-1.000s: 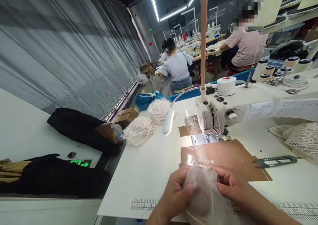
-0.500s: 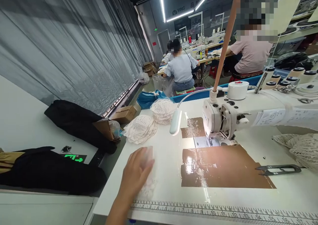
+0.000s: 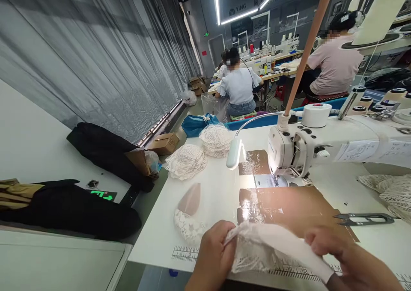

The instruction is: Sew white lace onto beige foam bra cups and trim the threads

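Note:
In the head view, my left hand (image 3: 216, 250) is closed on the left end of a pale lace fabric piece (image 3: 257, 250) with a smooth pinkish-white edge. My right hand (image 3: 340, 250) grips the right part of the same piece, its fingers partly blurred. The fabric stretches between both hands over the table's front edge, covering part of the printed ruler (image 3: 184, 253). Left of my left hand, a curved piece of sheer beige mesh and white lace (image 3: 189, 222) lies flat on the white table (image 3: 218, 197).
Behind the brown sheet (image 3: 289, 203) stands a sewing machine (image 3: 285, 149) with a lit lamp (image 3: 234, 153). Thread snips (image 3: 364, 218) lie on the right. Stacked lace pieces (image 3: 186, 161) sit at the left rear, more lace (image 3: 385, 190) at the right. Two people work at machines beyond.
My left hand has left the sheer lace piece on the table and moved right. My right hand has come into view, and both hands now hold another lace piece.

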The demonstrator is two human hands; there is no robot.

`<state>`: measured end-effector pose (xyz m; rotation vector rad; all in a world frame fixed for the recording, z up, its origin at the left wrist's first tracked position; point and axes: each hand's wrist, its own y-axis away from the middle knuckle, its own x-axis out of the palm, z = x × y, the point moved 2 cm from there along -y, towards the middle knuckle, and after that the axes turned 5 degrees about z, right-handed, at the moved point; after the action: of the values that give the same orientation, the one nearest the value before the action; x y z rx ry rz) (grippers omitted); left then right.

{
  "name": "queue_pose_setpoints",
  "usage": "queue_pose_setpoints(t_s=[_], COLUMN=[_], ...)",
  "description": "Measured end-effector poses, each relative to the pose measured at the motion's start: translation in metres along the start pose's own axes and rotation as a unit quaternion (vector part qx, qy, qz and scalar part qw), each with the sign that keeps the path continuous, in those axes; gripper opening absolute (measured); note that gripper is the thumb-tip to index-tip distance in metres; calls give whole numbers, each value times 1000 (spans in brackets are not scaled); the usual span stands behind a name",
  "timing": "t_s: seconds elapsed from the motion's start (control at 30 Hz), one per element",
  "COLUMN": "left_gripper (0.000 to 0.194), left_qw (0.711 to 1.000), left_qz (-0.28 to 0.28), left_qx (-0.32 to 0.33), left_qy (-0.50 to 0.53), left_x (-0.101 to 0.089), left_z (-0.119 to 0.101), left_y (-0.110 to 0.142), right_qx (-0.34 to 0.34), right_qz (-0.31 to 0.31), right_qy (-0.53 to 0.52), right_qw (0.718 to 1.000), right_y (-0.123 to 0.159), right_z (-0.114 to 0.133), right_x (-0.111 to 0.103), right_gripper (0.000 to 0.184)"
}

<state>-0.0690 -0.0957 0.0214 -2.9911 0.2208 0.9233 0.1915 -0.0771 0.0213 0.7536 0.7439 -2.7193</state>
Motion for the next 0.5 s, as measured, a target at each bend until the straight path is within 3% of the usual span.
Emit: queue_pose_setpoints(t_s=[0.07, 0.1, 0.17, 0.23, 0.27, 0.33, 0.37, 0.43, 0.5], left_gripper=[36, 40, 44, 69, 85, 103, 107, 112, 94], left_qw=[991, 973, 907, 845, 831, 838, 864, 923, 950], left_qz=[65, 120, 228, 290, 303, 307, 286, 220, 196], left_qx=[-29, -35, -23, -4, 0, 0, 1, 21, 35], left_qy=[110, 192, 354, 449, 467, 450, 415, 314, 240], left_x=[3, 8, 21, 31, 35, 37, 36, 31, 28], left_z=[-1, -3, -10, -15, -17, -17, -17, -20, -24], left_y=[4, 6, 13, 17, 17, 14, 10, 1, -7], right_qx=[81, 122, 185, 228, 246, 284, 297, 311, 320], right_qz=[13, 49, 158, 261, 295, 330, 338, 344, 335], right_qy=[23, 9, -82, -229, -303, -408, -435, -468, -495], right_qw=[996, 991, 967, 910, 872, 802, 780, 752, 735], right_y=[-3, -6, -10, -13, -13, -12, -11, -9, -7], right_z=[-7, -9, -8, -3, 0, 5, 7, 9, 9], right_x=[-7, -6, 2, 14, 19, 27, 29, 32, 34], right_gripper=[6, 12, 24, 28, 30, 33, 34, 36, 37])
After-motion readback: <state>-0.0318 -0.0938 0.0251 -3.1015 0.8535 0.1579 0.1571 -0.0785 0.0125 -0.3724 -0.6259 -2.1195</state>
